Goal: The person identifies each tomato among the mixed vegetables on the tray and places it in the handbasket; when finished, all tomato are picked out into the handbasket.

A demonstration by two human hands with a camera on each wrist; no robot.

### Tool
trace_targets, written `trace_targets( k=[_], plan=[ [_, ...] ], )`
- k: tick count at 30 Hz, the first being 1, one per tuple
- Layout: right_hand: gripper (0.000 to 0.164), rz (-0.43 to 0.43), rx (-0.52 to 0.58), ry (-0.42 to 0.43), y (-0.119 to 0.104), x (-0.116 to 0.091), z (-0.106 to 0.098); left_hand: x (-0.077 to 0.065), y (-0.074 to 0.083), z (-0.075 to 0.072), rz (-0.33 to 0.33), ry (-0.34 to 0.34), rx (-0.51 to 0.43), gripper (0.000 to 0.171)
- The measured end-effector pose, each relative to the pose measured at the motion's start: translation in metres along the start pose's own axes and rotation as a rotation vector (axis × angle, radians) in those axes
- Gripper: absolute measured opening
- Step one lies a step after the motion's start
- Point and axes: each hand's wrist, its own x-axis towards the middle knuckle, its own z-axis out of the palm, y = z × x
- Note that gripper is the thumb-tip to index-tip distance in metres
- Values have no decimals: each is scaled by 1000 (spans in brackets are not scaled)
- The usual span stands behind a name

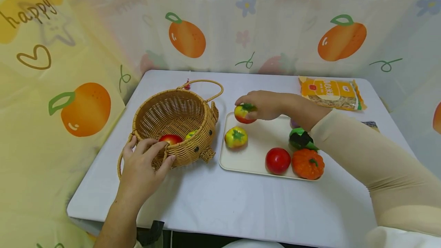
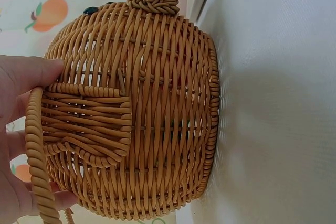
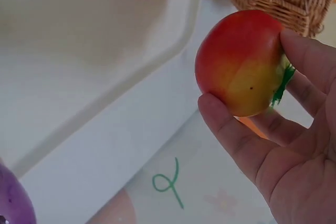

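Note:
My left hand (image 1: 142, 163) grips the near rim of a wicker basket (image 1: 172, 127), fingers over the edge. Up close in the left wrist view, that hand (image 2: 21, 135) is beside the basket's twisted handle (image 2: 39, 156). A red fruit (image 1: 171, 139) and a partly hidden yellow-green one (image 1: 190, 134) lie inside the basket. Above the tray's far left corner, my right hand (image 1: 267, 104) pinches a red-and-yellow toy fruit with a green leafy top (image 3: 241, 61) between thumb and fingers. A similar yellow fruit (image 1: 236, 137) sits on the cream tray (image 1: 255, 156) just below.
On the tray's right side are a red tomato (image 1: 278, 160), an orange pumpkin (image 1: 307, 164) and a dark eggplant with green leaves (image 1: 301, 139). A purple item (image 3: 13, 198) is partly visible. A yellow food packet (image 1: 331, 93) lies at the table's back right, behind the right arm.

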Motion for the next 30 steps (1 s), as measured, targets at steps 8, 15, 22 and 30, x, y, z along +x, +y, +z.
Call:
trace_targets(
  k=[8, 15, 22, 30],
  plan=[
    [56, -64, -18, 90, -11, -4, -19, -1, 0, 0, -18, -10, -1, 34],
    [55, -134, -19, 129, -33, -1, -28, -1, 0, 1, -13, -4, -1, 34],
    [55, -203, -24, 159, -61, 13, -29, -1, 0, 0, -31, -16, -1, 35],
    [57, -290, -20, 204, -96, 27, -29, -2, 1, -1, -45, -19, -4, 36]
  ],
)
